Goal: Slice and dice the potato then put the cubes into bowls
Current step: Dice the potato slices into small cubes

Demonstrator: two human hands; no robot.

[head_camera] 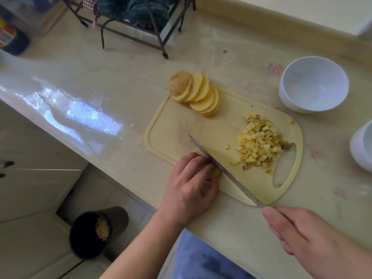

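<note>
Your left hand (191, 184) curls over a few potato slices (209, 172) at the near edge of the cutting board (175, 125). Your right hand (306, 234) grips the knife (219, 168), blade against them. Cubes (259, 141) lie piled beside the board's handle hole; fanned slices (199, 93) sit at the far corner, two white bowls (314, 85) beyond.

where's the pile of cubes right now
The cubes lie on the right part of the board, beside its handle hole, right of the knife.
</note>
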